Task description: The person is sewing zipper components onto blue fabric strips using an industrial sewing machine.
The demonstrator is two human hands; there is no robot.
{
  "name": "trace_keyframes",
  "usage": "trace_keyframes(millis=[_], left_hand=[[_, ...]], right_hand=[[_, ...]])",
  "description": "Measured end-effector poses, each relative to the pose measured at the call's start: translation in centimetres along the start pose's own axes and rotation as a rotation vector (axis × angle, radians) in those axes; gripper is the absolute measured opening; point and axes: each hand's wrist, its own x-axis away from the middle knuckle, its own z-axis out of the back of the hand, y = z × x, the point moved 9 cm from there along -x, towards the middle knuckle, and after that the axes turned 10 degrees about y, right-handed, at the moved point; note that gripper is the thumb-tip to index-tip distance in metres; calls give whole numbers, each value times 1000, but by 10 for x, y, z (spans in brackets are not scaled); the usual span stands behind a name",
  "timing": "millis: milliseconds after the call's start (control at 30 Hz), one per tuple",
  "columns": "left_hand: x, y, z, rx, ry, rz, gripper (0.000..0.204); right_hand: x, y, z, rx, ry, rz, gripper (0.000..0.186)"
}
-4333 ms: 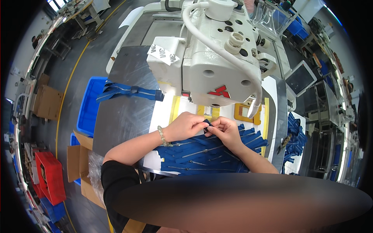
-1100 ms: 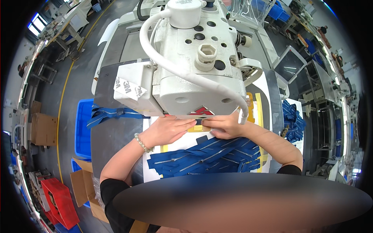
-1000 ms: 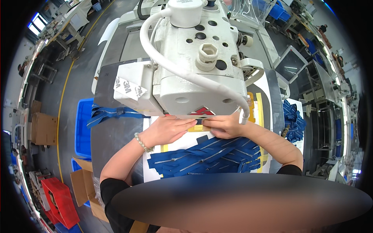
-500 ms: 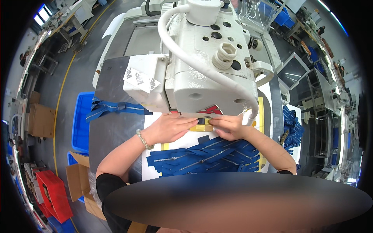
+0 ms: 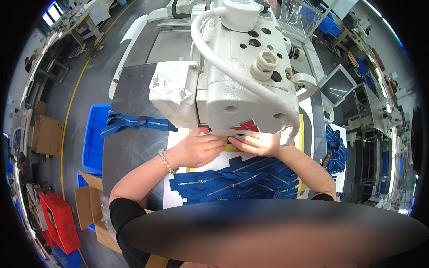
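Since the frame half a second back, the right hand point(image 5: 257, 145) has shifted left: its fingertips now sit close to the left hand point(image 5: 201, 148), and the small dark fabric piece point(image 5: 229, 141) that showed between them is mostly covered. Left hand looks about where it was against the machine; the camera has swung a little too.

Head view: both hands are just below the front edge of the big off-white metal machine head point(image 5: 243, 100). Left fingers lie together, nearly straight; right fingers are bunched, pointing left. Gap between the two sets is narrow. Can't tell whether either hand pinches the dark piece or only presses on it. Piece is in that gap, over the flat yellow plate point(image 5: 229, 148), only a sliver visible.

Near side of the hands: heaped blue fabric zipper strips with silvery teeth point(image 5: 234, 181), on the white sheet point(image 5: 176, 138), hands not touching them as far as I can see. Another blue zipper bundle point(image 5: 138, 121) lies left.

For the work in hand: looks like close positioning by fingertip, but with the piece covered, its alignment on the plate can't be checked.
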Motion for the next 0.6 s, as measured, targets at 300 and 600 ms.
trace_keyframes(millis=[300,600], left_hand=[[4,3,0,25,-23,39,34],[1,17,-10,-71,-172,103,39]], right_hand=[[9,-4,-20,-16,-21,-46,28],[8,-14,-23,92,-39,-61,20]])
